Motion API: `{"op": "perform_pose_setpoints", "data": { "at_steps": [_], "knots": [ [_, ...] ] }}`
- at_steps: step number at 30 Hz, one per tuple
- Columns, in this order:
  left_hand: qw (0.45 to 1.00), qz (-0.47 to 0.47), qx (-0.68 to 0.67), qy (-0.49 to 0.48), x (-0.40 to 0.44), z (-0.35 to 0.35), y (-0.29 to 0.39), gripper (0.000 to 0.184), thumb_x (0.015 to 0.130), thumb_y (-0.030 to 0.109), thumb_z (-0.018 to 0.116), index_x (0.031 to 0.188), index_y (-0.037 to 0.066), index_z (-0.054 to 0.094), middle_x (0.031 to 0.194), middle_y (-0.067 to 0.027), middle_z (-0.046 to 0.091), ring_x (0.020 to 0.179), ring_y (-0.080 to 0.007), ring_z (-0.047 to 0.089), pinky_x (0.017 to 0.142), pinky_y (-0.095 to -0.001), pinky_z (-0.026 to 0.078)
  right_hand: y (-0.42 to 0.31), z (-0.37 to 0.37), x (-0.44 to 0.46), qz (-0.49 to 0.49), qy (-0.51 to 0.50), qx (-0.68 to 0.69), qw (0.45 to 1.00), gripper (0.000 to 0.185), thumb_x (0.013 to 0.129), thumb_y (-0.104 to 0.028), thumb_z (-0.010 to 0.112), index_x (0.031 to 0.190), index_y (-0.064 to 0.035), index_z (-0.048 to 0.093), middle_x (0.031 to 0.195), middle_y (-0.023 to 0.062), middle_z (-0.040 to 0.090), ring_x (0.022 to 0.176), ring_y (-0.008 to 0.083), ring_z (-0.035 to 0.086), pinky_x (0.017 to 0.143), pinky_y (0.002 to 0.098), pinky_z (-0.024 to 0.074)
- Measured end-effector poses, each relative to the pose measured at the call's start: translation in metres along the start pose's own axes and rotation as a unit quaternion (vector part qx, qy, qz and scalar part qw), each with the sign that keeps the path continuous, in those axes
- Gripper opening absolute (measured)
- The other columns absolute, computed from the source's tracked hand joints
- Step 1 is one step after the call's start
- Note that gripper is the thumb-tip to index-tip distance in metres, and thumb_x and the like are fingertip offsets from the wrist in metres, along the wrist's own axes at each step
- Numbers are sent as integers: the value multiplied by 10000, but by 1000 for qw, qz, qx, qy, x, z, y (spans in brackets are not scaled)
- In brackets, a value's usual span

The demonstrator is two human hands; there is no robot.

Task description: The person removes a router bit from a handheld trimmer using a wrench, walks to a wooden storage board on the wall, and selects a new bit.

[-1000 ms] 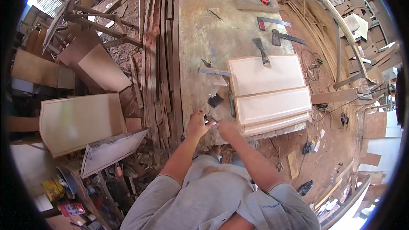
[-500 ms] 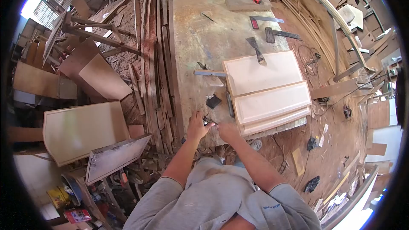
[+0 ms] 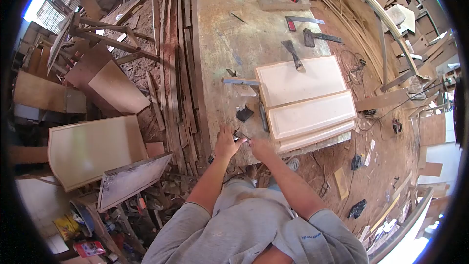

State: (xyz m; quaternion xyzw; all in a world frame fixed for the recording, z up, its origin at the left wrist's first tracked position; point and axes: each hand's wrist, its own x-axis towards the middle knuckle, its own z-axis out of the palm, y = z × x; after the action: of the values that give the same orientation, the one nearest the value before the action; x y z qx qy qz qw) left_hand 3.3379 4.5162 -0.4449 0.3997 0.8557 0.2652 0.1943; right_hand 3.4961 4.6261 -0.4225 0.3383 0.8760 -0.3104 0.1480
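My left grip [image 3: 226, 144] and right grip [image 3: 262, 149] close on a small dark piece [image 3: 238, 136], presumably steadying it. Pale panels [image 3: 311, 116] lie rightward, likely leaving me room.

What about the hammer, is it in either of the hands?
No, the hammer lies at the right edge of the table, while the left hand and right hand are at the near end.
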Motion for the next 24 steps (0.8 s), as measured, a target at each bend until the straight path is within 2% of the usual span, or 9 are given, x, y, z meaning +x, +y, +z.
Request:
{"op": "perform_pose_setpoints", "data": {
  "at_steps": [3,5,6,9,11,14,17,20,24],
  "knots": [
    [999,-7,5,34,-1,-18,15,887,733,538,917,1329,18,517,1372,-246,546,1229,-455,589,1010,-534,529,-14,-21,-6,-1,5,18,1000,288,1074,-295,504,1130,-61,663,1006,257,743,952,473,719,852,586,554],
    [992,-76,103,5,-6,-15,16,899,744,614,875,1322,16,534,1337,-226,585,1224,-426,600,1009,-529,523,-25,-27,-4,-11,-8,7,1000,278,1072,-284,506,1196,-59,612,1005,275,736,970,483,714,855,587,551],
    [982,-109,152,-11,-7,-13,15,909,750,652,854,1318,14,542,1320,-216,605,1221,-412,605,1008,-527,520,-26,-24,1,-38,26,20,999,274,1070,-278,506,1205,-57,594,1001,280,733,971,485,711,857,586,550],
    [977,-130,156,-67,-7,-9,8,897,773,704,804,1296,11,580,1267,-187,647,1237,-368,610,1011,-509,510,-26,-6,14,-114,113,50,986,261,1064,-262,507,1209,-50,551,992,287,724,970,487,702,862,581,546],
    [981,-116,146,-57,-9,-9,9,846,777,670,821,1264,15,597,1254,-171,655,1229,-355,614,998,-508,512,-24,1,22,-166,155,48,973,243,1060,-251,505,1178,-41,539,989,281,722,961,483,698,865,578,544],
    [980,-118,155,-47,-9,-11,15,791,776,631,841,1224,21,612,1249,-163,657,1219,-347,616,985,-504,513,-18,2,34,-49,-13,8,999,225,1047,-242,519,1144,-40,539,994,269,722,959,475,691,882,573,535],
    [980,-105,167,-27,-8,-11,13,778,764,611,859,1211,24,613,1249,-166,653,1212,-348,615,983,-502,514,-17,8,32,-111,73,52,990,220,1027,-226,546,1147,-42,552,989,259,726,980,463,697,890,563,542],
    [981,-111,151,-43,-11,-8,12,776,756,590,874,1216,25,607,1252,-170,650,1215,-349,614,988,-499,513,-9,21,38,-54,2,13,998,217,1017,-230,562,1146,-56,562,998,251,730,982,456,704,883,562,546],
    [981,-118,145,-56,-6,-7,7,775,760,568,880,1229,20,595,1253,-173,649,1225,-352,611,1000,-490,513,-16,24,42,-83,54,22,995,241,1011,-263,579,1131,-54,569,975,248,737,946,462,713,868,560,554]
  ]
}}
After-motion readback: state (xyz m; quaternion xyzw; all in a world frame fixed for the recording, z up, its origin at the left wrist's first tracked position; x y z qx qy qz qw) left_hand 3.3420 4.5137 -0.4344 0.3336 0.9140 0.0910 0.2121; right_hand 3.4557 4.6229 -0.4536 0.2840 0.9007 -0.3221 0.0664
